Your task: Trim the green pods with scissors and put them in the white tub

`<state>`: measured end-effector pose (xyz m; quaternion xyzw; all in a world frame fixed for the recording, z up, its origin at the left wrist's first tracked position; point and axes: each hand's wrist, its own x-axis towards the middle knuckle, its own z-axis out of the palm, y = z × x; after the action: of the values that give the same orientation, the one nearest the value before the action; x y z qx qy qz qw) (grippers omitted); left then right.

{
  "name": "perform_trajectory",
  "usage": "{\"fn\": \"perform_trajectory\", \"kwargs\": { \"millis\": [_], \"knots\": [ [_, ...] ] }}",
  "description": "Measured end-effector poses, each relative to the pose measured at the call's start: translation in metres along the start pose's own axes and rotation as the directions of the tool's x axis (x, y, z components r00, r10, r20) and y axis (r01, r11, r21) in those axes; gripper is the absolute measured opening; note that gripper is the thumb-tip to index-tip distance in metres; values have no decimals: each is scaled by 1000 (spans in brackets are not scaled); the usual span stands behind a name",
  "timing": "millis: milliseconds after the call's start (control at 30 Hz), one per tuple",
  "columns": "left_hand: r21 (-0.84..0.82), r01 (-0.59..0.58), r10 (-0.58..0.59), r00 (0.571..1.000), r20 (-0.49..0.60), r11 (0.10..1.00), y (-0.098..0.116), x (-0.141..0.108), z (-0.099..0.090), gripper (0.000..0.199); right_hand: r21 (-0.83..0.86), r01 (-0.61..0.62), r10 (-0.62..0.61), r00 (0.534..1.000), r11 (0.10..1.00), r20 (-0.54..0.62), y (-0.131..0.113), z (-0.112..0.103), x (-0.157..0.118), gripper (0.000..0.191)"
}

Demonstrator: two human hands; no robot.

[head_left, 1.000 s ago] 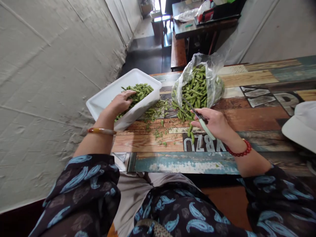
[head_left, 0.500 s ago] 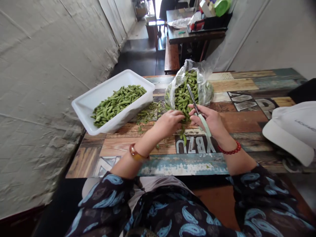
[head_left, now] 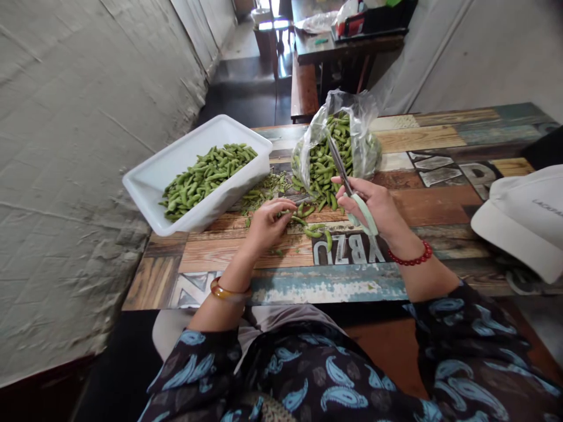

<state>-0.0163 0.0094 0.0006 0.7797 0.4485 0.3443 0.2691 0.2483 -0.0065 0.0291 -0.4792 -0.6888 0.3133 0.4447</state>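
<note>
My right hand (head_left: 373, 205) is closed round a pair of scissors (head_left: 338, 157) with pale green handles. Its dark blades point up and away, in front of a clear plastic bag (head_left: 363, 132) full of edamame pods (head_left: 323, 170). My left hand (head_left: 269, 225) is over the table with thumb and fingers drawn together at a green edamame pod (head_left: 299, 221), whose near end the fingertips partly hide. Several loose pods (head_left: 314, 232) lie between my hands. Left of the bag stands a white plastic tub (head_left: 152, 170) with a heap of pods in it.
Small trimmed green scraps (head_left: 264, 190) are scattered between tub and bag. A white cap (head_left: 523, 220) lies at the table's right. The patterned wood table (head_left: 325, 287) has its near edge at my lap. A rough white wall (head_left: 74, 146) runs along the left.
My left hand has moved left and toward me from the bag's mouth, and more pods now lie loose on the table. My right hand still holds the scissors nearby. The view has tilted slightly down.
</note>
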Motion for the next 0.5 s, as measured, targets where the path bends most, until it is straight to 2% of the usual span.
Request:
{"fn": "perform_trajectory", "kwargs": {
  "millis": [67, 133, 267, 367, 433, 500],
  "knots": [
    [-17, 61, -62, 994, -95, 998, 1, 3, 1, 16, -35, 15, -14, 999, 999, 42, -2, 2, -1, 51],
    [54, 69, -63, 993, -95, 996, 6, 9, 6, 16, -73, 25, -19, 997, 997, 77, -2, 4, -2, 48],
    [353, -49, 8, 993, 115, 934, 18, 21, 25, 12, -167, 66, -48, 993, 984, 106, 5, 6, -4, 41],
    [488, -62, -21, 987, 161, 871, 23, 24, 35, 9, -229, 119, -93, 988, 966, 119, 7, 5, -6, 41],
    [459, -28, -38, 990, 133, 888, 21, 23, 34, 7, -258, 139, -108, 985, 956, 132, 5, 5, -7, 41],
    [275, 8, -32, 996, 84, 961, 16, 19, 28, 9, -286, 147, -106, 983, 947, 152, 2, 6, -8, 39]
  ]
}}
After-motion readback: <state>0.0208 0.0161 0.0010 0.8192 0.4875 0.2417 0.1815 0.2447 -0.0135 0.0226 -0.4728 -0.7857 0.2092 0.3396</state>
